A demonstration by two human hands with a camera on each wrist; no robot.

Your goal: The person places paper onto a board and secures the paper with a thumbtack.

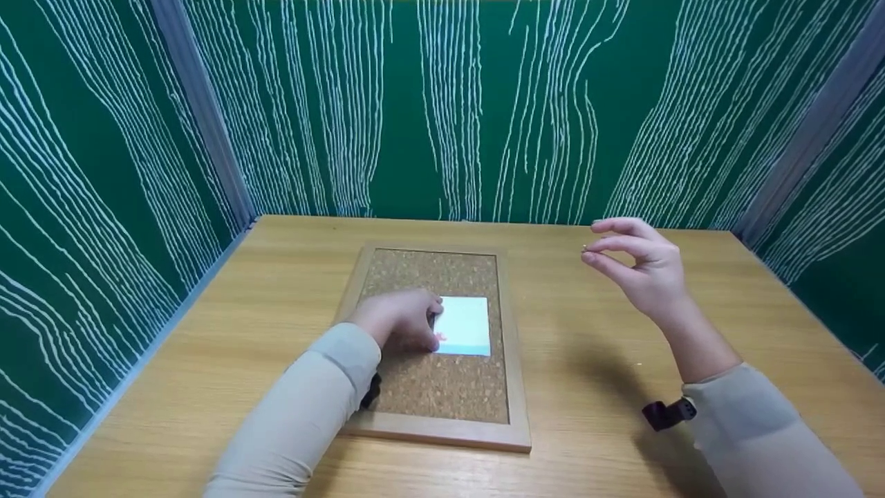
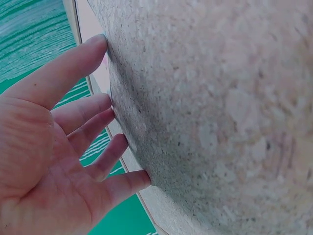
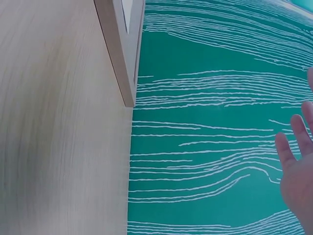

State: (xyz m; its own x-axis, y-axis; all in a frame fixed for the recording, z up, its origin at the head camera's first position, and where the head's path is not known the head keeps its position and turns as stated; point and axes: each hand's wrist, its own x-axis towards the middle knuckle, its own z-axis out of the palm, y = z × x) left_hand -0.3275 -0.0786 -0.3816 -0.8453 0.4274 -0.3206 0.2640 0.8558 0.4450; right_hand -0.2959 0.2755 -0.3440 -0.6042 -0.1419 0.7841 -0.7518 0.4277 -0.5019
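A cork board [image 1: 442,398] in a light wooden frame lies flat on the table. On its middle is a small white sheet of paper [image 1: 464,319] with a blue band along its near edge and a reddish mark. My left hand [image 1: 408,318] rests at the paper's left edge, thumb and fingers spread; the left wrist view shows its fingertips [image 2: 102,44] touching the paper edge and the cork. Right of the board, my right hand [image 1: 639,266] is raised above the table, pinching a tiny shiny tack-like thing [image 1: 585,247] between thumb and index finger.
The wooden table [image 1: 290,277] reaches back to green walls [image 1: 401,104] with white wavy lines. Grey posts [image 1: 200,104] stand at the wall corners. A tiny white speck [image 1: 639,364] lies on the table right of the board.
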